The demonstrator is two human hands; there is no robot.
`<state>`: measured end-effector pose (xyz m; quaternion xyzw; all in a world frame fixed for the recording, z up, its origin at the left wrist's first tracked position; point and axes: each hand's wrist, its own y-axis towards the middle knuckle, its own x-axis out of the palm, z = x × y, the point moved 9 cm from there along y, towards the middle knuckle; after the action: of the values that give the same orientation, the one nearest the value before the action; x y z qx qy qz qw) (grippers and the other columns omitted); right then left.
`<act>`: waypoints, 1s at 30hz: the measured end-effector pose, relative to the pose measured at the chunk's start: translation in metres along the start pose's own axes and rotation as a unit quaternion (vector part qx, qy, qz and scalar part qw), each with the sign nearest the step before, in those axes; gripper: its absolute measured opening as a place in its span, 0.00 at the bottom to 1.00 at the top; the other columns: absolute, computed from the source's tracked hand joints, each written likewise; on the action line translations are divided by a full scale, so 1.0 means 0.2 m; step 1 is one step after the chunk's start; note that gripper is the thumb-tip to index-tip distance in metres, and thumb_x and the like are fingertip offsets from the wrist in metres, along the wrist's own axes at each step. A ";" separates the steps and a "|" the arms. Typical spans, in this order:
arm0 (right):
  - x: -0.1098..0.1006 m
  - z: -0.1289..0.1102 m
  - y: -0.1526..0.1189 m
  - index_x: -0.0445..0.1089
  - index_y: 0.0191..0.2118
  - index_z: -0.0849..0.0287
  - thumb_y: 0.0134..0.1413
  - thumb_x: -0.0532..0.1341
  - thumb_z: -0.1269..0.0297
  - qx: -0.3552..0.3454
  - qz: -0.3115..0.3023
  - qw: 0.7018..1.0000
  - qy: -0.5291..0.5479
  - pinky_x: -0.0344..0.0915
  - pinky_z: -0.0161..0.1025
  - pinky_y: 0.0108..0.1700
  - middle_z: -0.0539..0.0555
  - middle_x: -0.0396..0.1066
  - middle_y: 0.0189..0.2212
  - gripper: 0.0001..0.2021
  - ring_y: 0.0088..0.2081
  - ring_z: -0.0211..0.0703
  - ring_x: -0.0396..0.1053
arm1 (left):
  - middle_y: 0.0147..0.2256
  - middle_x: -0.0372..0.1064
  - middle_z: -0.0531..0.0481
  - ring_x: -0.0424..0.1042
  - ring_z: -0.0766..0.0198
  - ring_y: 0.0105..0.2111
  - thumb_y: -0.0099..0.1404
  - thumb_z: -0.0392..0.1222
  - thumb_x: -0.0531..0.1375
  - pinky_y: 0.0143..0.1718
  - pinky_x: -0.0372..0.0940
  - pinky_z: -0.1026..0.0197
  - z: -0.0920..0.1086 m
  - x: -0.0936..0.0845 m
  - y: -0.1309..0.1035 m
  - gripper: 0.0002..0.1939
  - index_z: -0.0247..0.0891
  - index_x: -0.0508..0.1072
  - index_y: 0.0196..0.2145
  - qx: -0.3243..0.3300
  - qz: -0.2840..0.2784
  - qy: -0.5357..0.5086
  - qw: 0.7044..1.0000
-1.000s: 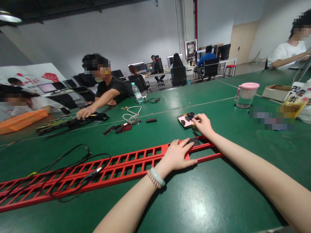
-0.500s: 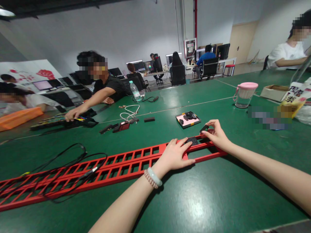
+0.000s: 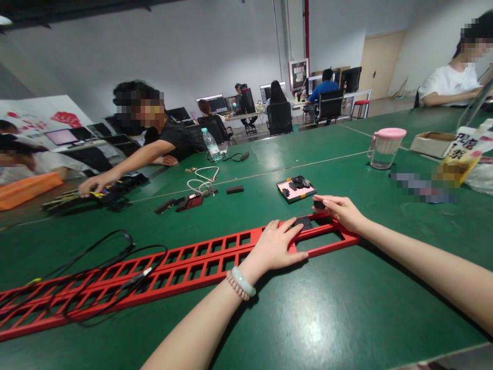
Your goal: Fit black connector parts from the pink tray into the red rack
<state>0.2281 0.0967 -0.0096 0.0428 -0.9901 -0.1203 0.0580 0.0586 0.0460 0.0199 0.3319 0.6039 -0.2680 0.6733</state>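
A long red slotted frame lies across the green table. My left hand rests on it with fingers spread, the fingertips beside a black plate set in the frame. Between thumb and fingers, my right hand pinches a small black part just above the frame's right end. Behind the frame is a shallow box with several black pieces in it.
Black cables lie over the frame's left part. Farther back are a black bar, a white cord, a bottle and a pink-lidded cup. Across the table, a person's hand touches bundled wires.
My right hand has turned the small black part from a slant to nearly level. The other person's hand has moved left with the wires. My left hand stays on the frame.
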 end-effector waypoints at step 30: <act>0.11 -0.07 -0.02 0.68 0.46 0.58 0.42 0.64 0.67 -0.070 -0.083 0.952 -0.285 0.65 0.43 0.48 0.55 0.66 0.44 0.20 0.42 0.43 0.69 | 0.59 0.51 0.45 0.56 0.44 0.53 0.56 0.66 0.52 0.54 0.49 0.43 0.01 0.00 0.00 0.37 0.44 0.56 0.58 0.001 -0.002 0.000 1.000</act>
<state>0.2084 0.0878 0.0055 0.0847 -0.9477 -0.2005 -0.2336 0.0596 0.0450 0.0208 0.3314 0.6042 -0.2695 0.6727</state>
